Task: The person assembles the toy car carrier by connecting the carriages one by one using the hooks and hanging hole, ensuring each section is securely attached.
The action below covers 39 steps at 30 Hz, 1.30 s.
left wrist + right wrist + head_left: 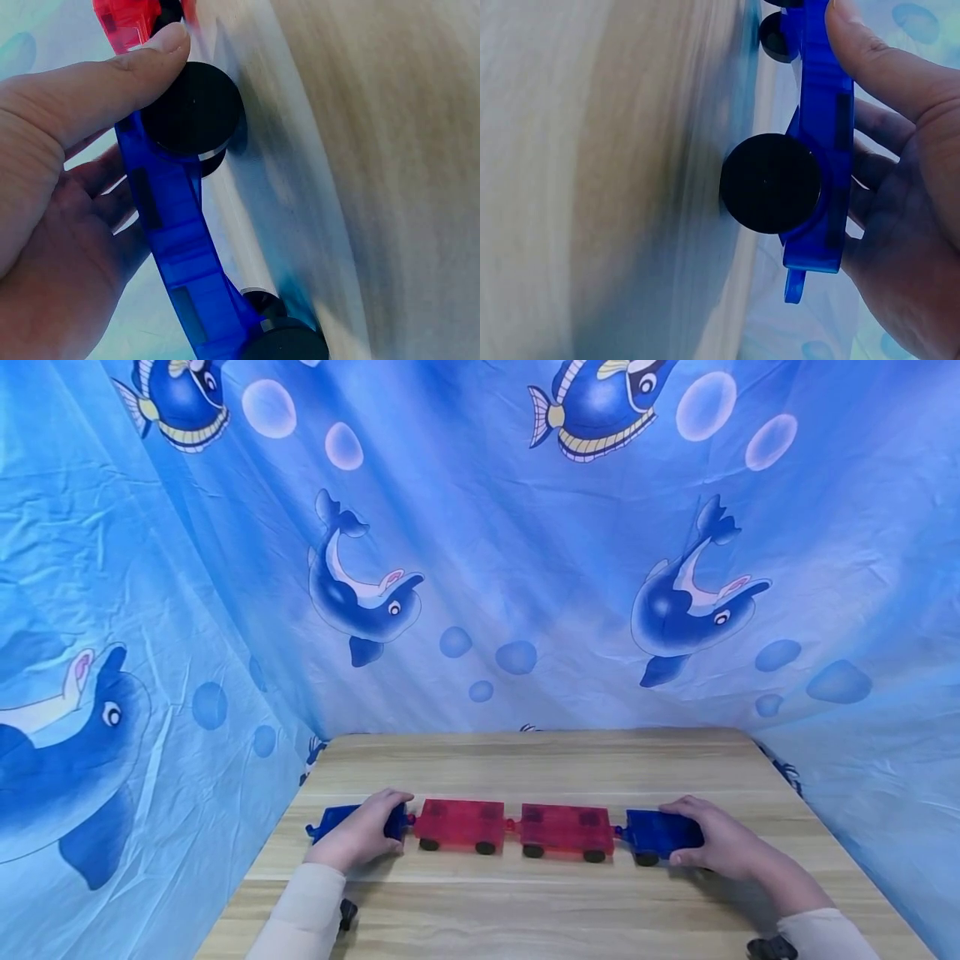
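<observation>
Four toy train cars stand in one linked row on the wooden table (480, 918). At the left end is a translucent blue car (336, 817) (176, 232); my left hand (362, 833) (67, 187) grips it from above, thumb beside a black wheel (193, 109). Two translucent red cars, a left one (461, 822) and a right one (567, 827), make up the middle. My right hand (716, 842) (907, 202) holds the other blue car (658, 832) (826, 172) at the right end, thumb on its near side. Small ball-shaped couplings join neighbouring cars.
A blue curtain (487, 568) printed with dolphins, fish and bubbles hangs behind the table and along both sides. Dark wrist devices show at the left sleeve (300, 910) and the right sleeve (825, 935).
</observation>
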Each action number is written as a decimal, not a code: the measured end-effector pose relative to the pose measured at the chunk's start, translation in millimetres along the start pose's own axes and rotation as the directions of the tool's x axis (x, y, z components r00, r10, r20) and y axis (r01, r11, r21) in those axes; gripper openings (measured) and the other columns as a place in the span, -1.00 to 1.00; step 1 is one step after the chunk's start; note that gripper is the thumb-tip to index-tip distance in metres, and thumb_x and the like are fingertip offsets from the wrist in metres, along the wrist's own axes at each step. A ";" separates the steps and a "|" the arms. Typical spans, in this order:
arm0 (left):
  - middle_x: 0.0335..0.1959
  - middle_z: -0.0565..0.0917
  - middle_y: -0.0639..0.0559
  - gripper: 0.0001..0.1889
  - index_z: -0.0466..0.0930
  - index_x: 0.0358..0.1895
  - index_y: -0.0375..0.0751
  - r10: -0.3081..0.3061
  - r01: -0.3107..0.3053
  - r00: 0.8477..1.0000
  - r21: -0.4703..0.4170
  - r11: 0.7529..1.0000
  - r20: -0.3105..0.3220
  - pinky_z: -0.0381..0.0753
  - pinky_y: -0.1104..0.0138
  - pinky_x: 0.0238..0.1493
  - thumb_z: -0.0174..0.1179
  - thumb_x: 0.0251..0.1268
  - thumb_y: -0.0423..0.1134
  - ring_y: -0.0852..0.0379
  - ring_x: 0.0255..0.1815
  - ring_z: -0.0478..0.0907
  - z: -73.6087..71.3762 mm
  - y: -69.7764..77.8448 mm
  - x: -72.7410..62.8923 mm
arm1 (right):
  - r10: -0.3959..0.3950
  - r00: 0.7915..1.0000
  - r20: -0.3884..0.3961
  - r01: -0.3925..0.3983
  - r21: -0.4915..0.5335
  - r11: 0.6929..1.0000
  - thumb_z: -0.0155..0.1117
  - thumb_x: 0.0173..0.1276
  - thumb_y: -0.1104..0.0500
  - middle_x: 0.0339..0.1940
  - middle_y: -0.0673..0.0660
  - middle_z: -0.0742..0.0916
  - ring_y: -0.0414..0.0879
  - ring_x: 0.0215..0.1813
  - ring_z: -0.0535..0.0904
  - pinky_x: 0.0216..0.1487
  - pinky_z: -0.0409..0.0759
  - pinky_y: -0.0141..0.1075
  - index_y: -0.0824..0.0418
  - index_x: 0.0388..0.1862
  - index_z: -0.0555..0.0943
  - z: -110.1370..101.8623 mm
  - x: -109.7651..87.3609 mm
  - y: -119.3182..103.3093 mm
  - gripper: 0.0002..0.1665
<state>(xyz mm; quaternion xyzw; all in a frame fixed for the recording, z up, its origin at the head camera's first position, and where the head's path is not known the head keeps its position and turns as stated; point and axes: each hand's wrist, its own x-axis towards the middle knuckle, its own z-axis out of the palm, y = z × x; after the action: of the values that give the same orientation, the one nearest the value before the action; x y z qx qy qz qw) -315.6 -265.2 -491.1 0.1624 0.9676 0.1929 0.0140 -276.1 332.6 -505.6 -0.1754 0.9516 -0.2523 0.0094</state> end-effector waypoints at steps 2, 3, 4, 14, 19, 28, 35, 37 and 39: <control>0.40 0.52 -0.09 -0.14 0.48 0.47 -0.13 -0.001 0.001 1.000 0.002 1.000 0.002 0.49 -0.09 0.37 0.66 0.04 -0.26 -0.20 0.46 0.40 -0.6 0.6 -1.9 | 0.003 1.000 0.001 -0.003 0.006 1.000 0.67 0.06 -0.25 0.28 0.22 0.63 0.37 0.35 0.50 0.24 0.49 0.38 0.20 0.42 0.56 -1.1 -1.6 0.4 0.02; 0.40 0.52 -0.11 -0.15 0.48 0.47 -0.14 0.002 -0.002 1.000 0.002 1.000 0.000 0.49 -0.10 0.36 0.66 0.03 -0.27 -0.21 0.46 0.40 -0.5 0.4 -2.6 | 0.009 1.000 0.002 -0.009 0.005 1.000 0.67 0.06 -0.26 0.29 0.22 0.63 0.37 0.36 0.50 0.25 0.48 0.38 0.20 0.43 0.56 -1.0 -2.3 1.0 0.03; 0.40 0.52 -0.11 -0.15 0.49 0.46 -0.14 0.004 -0.004 1.000 -0.001 1.000 0.001 0.49 -0.10 0.37 0.66 0.03 -0.27 -0.21 0.46 0.40 -0.5 0.5 -3.5 | 0.013 1.000 0.004 -0.013 0.006 1.000 0.66 0.06 -0.27 0.29 0.23 0.63 0.39 0.36 0.49 0.24 0.47 0.39 0.20 0.43 0.56 -1.3 -3.3 1.1 0.04; 0.41 0.52 -0.14 -0.12 0.46 0.49 -0.15 0.003 -0.003 1.000 -0.028 1.000 0.008 0.44 -0.12 0.40 0.67 0.03 -0.24 -0.24 0.49 0.37 0.6 -1.0 -6.2 | 0.032 0.999 0.005 -0.032 0.002 0.999 0.65 0.03 -0.31 0.29 0.20 0.63 0.39 0.38 0.48 0.24 0.47 0.39 0.17 0.43 0.57 0.1 -6.4 2.5 0.06; 0.42 0.52 -0.16 -0.10 0.45 0.50 -0.17 -0.004 0.005 1.000 -0.053 0.999 0.024 0.42 -0.14 0.41 0.67 0.02 -0.25 -0.26 0.49 0.37 -0.3 -1.6 -8.4 | 0.044 0.999 0.015 -0.044 0.003 0.999 0.66 0.03 -0.30 0.29 0.22 0.63 0.39 0.38 0.47 0.24 0.47 0.39 0.17 0.42 0.57 -0.7 -6.8 0.2 0.04; 0.39 0.54 -0.15 -0.12 0.46 0.47 -0.22 0.020 -0.018 1.000 -0.063 0.998 0.020 0.45 -0.12 0.38 0.67 0.02 -0.27 -0.24 0.45 0.42 -1.1 0.3 -11.9 | 0.038 0.999 0.016 -0.038 0.000 0.999 0.67 0.03 -0.28 0.29 0.24 0.63 0.38 0.36 0.49 0.23 0.49 0.38 0.17 0.41 0.58 -2.4 -9.0 -0.8 0.02; 0.40 0.54 -0.15 -0.13 0.47 0.47 -0.23 0.038 -0.037 0.999 -0.072 0.997 0.012 0.45 -0.12 0.39 0.67 0.01 -0.28 -0.23 0.45 0.42 -0.4 -1.0 -11.2 | 0.024 1.000 0.016 -0.025 0.013 1.000 0.67 0.03 -0.27 0.29 0.23 0.63 0.35 0.34 0.51 0.22 0.51 0.35 0.18 0.41 0.58 -2.6 -10.5 0.3 0.03; 0.39 0.54 -0.15 -0.12 0.47 0.46 -0.24 0.045 -0.044 0.999 -0.077 0.996 0.009 0.45 -0.12 0.39 0.68 -0.01 -0.28 -0.23 0.44 0.43 0.2 -2.1 -10.6 | 0.022 1.000 0.018 -0.022 0.017 1.000 0.67 0.04 -0.26 0.30 0.23 0.62 0.33 0.34 0.52 0.22 0.53 0.34 0.17 0.41 0.58 -2.4 -11.0 1.2 0.02; 0.38 0.55 -0.15 -0.12 0.48 0.45 -0.25 0.052 -0.051 0.999 -0.081 0.995 0.010 0.46 -0.12 0.38 0.69 -0.02 -0.28 -0.23 0.44 0.44 0.6 -2.8 -9.9 | 0.025 0.999 0.022 -0.025 0.022 0.999 0.67 0.04 -0.26 0.31 0.22 0.62 0.32 0.34 0.52 0.22 0.53 0.32 0.16 0.42 0.58 -2.2 -11.5 2.1 0.01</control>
<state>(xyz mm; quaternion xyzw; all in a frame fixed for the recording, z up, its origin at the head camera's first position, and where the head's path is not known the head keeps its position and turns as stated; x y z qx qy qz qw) -307.0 -270.7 -493.1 0.1877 0.9544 0.2311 0.0211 -266.3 339.3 -505.5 -0.1661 0.9507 -0.2607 0.0249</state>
